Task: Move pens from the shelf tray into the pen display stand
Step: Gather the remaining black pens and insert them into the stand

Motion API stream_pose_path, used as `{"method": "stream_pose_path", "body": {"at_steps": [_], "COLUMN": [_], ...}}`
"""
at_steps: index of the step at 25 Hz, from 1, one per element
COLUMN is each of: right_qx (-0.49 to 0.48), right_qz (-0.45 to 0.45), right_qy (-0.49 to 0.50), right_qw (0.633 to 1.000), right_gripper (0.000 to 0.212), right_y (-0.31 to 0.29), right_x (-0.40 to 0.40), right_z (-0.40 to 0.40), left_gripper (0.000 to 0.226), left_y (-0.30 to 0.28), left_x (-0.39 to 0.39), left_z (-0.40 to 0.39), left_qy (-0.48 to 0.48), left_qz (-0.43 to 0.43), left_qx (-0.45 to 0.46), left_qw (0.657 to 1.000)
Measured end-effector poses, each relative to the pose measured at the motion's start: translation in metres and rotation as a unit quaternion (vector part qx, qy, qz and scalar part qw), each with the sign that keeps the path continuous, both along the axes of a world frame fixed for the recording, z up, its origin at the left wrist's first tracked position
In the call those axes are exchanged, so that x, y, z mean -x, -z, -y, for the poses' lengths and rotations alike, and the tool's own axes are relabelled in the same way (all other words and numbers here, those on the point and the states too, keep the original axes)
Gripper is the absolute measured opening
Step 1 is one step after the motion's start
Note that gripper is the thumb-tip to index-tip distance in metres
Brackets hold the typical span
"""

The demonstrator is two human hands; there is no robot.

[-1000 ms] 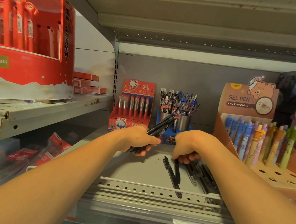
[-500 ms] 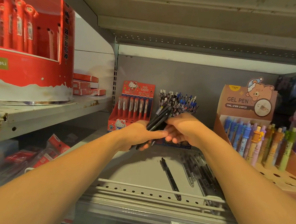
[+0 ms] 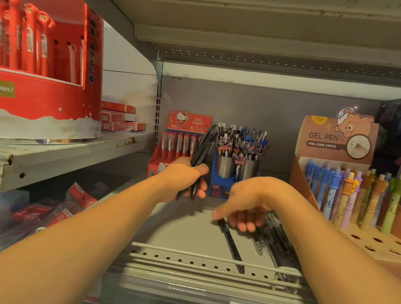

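Reaching right hand [image 3: 243,209] down, fingers loosely spread, empty, over loose black pen [image 3: 230,243] in shelf tray [image 3: 184,236]. Left hand [image 3: 183,179] grips pen bundle [image 3: 203,149] upright near display stand [image 3: 236,171]. Pinch barrel mid-length; keep bundle tight.

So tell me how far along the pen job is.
Done: the pen stand at the back already bristles with pens. In hand: the left hand grips a bundle of black pens, and the right hand reaches down over the loose pens in the shelf tray. Left: a single pen and that pile remain in the tray, and the bundle isn't placed yet.
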State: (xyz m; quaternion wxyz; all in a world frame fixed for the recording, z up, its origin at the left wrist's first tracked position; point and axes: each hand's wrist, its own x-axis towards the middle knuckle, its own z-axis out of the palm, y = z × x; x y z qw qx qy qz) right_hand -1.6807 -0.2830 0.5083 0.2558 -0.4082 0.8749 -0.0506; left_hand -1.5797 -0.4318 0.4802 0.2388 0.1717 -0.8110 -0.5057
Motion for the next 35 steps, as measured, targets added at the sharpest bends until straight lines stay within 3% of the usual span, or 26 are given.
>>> {"method": "stream_pose_path", "body": {"at_steps": [2, 7, 10, 14, 18, 21, 24, 28, 35], "right_qx": [-0.084, -0.044, 0.085, 0.276, 0.397, 0.499, 0.593, 0.643, 0.639], "right_qz": [-0.008, 0.009, 0.006, -0.026, -0.126, -0.166, -0.129, -0.1, -0.062], "right_qy": [-0.022, -0.041, -0.029, -0.024, -0.058, -0.054, -0.105, -0.18, -0.238], "right_qw": [0.996, 0.998, 0.996, 0.961, 0.907, 0.849, 0.788, 0.738, 0.729], "right_gripper": [0.039, 0.027, 0.02, 0.018, 0.011, 0.02, 0.001, 0.003, 0.005], "right_y": [0.002, 0.007, 0.009, 0.004, -0.002, -0.015, -0.032, -0.054, -0.073], "right_x": [-0.004, -0.007, -0.005, -0.007, -0.016, -0.031, -0.078, -0.19, -0.398], "right_z": [-0.001, 0.005, 0.013, 0.021, 0.019, 0.011, 0.008, 0.03, 0.146], "left_gripper": [0.014, 0.016, 0.013, 0.005, 0.021, 0.005, 0.008, 0.017, 0.011], "left_y": [-0.001, -0.001, -0.003, -0.012, -0.02, -0.018, -0.027, -0.045, -0.056], "left_x": [0.0, -0.002, -0.006, -0.015, -0.049, -0.101, -0.168, -0.267, -0.462], "left_z": [0.002, 0.001, 0.001, -0.011, -0.039, -0.045, -0.036, -0.008, 0.088], "left_qy": [-0.012, -0.032, -0.042, -0.074, -0.129, -0.122, -0.108, -0.118, -0.148], "left_qz": [-0.007, -0.05, -0.075, -0.122, -0.192, -0.239, -0.284, -0.335, -0.314], "left_qx": [-0.019, 0.006, 0.023, 0.104, 0.166, 0.15, 0.096, 0.082, 0.112], "left_qw": [1.0, 0.998, 0.996, 0.984, 0.959, 0.952, 0.948, 0.931, 0.931]}}
